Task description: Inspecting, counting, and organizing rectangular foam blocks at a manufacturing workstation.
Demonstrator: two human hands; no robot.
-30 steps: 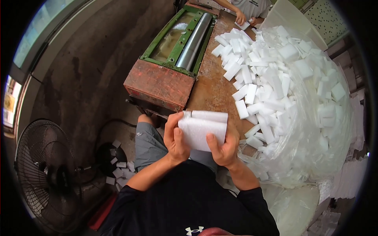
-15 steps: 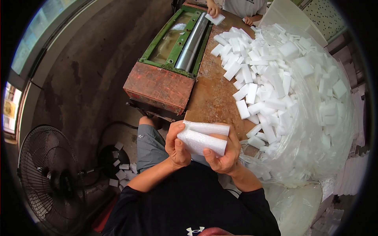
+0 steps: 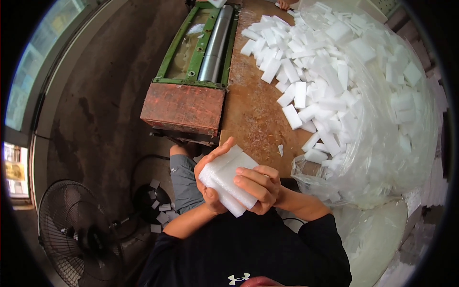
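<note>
Just in front of my chest, a white foam piece (image 3: 225,173) is held between both hands. It shows stacked layers with a seam; whether it is one folded piece or separate ones I cannot tell. My left hand (image 3: 210,197) grips its left side, fingers along the far edge and thumb at the near side. My right hand (image 3: 263,189) wraps round the right end, fingers across the top face; its thumb is hidden. Beyond them lies a heap of white foam blocks (image 3: 311,88) on the brown tabletop (image 3: 253,117), partly inside a clear plastic bag (image 3: 377,162).
Ahead on the left stands a machine with a green frame (image 3: 195,71), a steel roller (image 3: 217,45) and a red-brown box end (image 3: 181,109). A standing fan (image 3: 79,234) and foam pieces (image 3: 163,217) are at lower left. Another person's hand (image 3: 284,5) shows at the far edge.
The foam has been turned from lying crosswise to slanting, its right end now nearer me. My right fingers have come over its top. The view has shifted, and a small white scrap shows on the tabletop.
</note>
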